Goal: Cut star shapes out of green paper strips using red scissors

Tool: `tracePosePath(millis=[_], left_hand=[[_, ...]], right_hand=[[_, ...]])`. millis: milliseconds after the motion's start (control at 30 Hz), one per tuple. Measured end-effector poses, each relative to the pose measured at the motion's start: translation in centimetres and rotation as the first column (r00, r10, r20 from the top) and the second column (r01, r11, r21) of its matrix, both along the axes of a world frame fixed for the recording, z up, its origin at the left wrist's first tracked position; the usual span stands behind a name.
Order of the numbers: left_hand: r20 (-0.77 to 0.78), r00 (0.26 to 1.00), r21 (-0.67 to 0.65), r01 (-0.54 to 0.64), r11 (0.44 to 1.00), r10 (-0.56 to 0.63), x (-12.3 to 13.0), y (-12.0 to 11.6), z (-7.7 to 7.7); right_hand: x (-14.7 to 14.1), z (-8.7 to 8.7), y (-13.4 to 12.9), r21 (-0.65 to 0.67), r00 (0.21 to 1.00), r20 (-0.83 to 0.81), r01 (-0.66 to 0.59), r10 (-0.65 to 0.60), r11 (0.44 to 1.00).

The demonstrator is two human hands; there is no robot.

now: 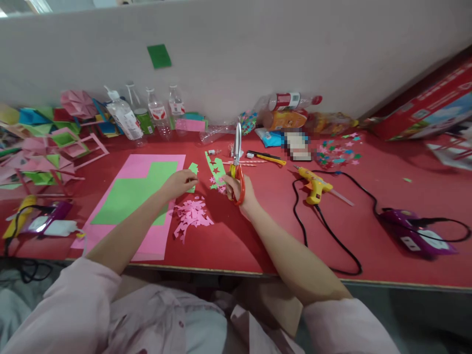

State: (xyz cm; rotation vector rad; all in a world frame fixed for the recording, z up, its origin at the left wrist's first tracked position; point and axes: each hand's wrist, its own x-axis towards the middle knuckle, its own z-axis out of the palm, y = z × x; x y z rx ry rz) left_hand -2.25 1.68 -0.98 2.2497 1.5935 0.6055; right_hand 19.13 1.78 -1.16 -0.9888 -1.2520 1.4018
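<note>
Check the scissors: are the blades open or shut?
Shut: the scissors show no visible gap between their blades, which form one narrow silver strip beyond the right hand.

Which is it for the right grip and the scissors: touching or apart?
Touching. The head view shows the right grip holding the scissors by the handles.

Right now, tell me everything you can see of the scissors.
The scissors have silver, metal-looking blades and handles that are part red-orange, part yellow, apparently plastic. The blades look closed or nearly so and point forward, toward the wall. The right hand holds them by the handles, hiding part of these. They are over the table, beyond and to the right of the pink scraps. Whether they also touch the tabletop, I cannot tell.
</note>
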Motion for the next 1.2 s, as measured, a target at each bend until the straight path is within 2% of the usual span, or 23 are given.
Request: tracePosePath(millis=[67,100,167,233,300,333,433,500,567,700,867,933,1067,1200], left_hand=[[0.040,0.999,0.000,-0.016,1.000,0.016,-1.5,-0.3,0.0],[0.065,0.996,0.007,-0.062,0.998,0.062,-2.2,-0.3,-0.1],[0.140,0.971,0.028,-0.197,0.980,0.192,-3.2,-0.2,-0.5],[0.234,0.929,0.045,-0.305,0.951,0.287,-3.7,0.0,-1.0],[0.294,0.904,0.062,-0.342,0.938,0.310,-3.9,0.0,-1.6],[0.298,0.907,0.071,-0.334,0.940,0.299,-3.9,0.0,-1.8],[0.201,0.960,0.087,-0.218,0.972,0.197,-3.4,-0.5,-2.1],[0.107,0.991,0.089,-0.088,0.992,0.079,-3.0,-0.9,-2.1],[-0.070,0.997,0.125,0.031,0.992,-0.022,-2.5,-1.1,-2.2],[-0.238,0.962,0.138,0.167,0.976,-0.130,-1.9,-0.9,-2.4],[-0.300,0.929,0.129,0.265,0.956,-0.217,-1.5,-0.6,-2.3],[-0.317,0.929,0.154,0.249,0.956,-0.190,-1.4,-0.8,-2.2],[-0.290,0.957,0.294,0.066,0.954,0.023,-1.7,-1.4,-1.8],[-0.134,0.984,0.345,-0.064,0.936,0.116,-2.3,-2.2,0.4]], right_hand=[[0.2,0.5,-0.3,-0.054,0.990,0.050,-0.131,0.134,0.990],[0.3,0.8,-0.6,-0.075,0.971,0.075,-0.221,0.227,0.972],[0.6,1.4,-1.0,-0.123,0.884,0.160,-0.423,0.439,0.898],[0.6,1.9,-1.5,-0.142,0.816,0.247,-0.503,0.523,0.853],[0.4,2.2,-1.8,-0.197,0.742,0.306,-0.564,0.596,0.802],[0.1,2.2,-1.9,-0.224,0.737,0.349,-0.534,0.579,0.815],[-0.6,1.7,-1.6,-0.251,0.776,0.479,-0.326,0.410,0.911],[-0.8,1.1,-1.2,-0.202,0.858,0.427,-0.217,0.285,0.955],[-0.8,0.5,-0.8,-0.169,0.914,0.364,-0.122,0.178,0.978],[-0.6,-0.2,-0.4,-0.157,0.974,0.198,-0.080,0.111,0.984],[-0.7,-0.4,-0.6,-0.147,0.975,0.194,-0.084,0.112,0.986],[-0.8,-0.4,-0.7,-0.130,0.971,0.207,-0.091,0.117,0.987],[-0.9,-0.5,-0.5,-0.123,0.975,0.199,-0.072,0.095,0.990],[-0.8,-0.6,0.0,-0.142,0.981,0.190,-0.019,0.046,0.990]])
